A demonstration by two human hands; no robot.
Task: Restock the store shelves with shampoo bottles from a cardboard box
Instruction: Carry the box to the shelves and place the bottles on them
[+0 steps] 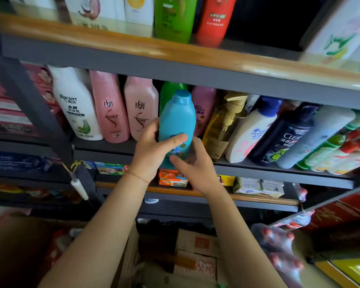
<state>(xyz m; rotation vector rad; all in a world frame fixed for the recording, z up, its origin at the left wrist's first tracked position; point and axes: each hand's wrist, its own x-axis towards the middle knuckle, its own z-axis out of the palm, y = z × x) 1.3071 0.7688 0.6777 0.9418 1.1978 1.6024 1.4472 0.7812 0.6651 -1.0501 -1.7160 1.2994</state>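
Both hands (154, 148) around blue bottle (178, 119), its base hidden by fingers (181, 161).

We have one view only, from a head-worn camera close to the middle shelf (195, 163), facing it and tilted slightly upward; the upper shelf sits above it, the cardboard box (195, 256) below, near the frame's bottom edge.

Between your hands sits a smooth, glossy plastic teal bottle (177, 121). Above your grip the shelf edge (175, 49) looks like varnished wood over matt grey metal; below it, dull brown cardboard boxes (195, 254).
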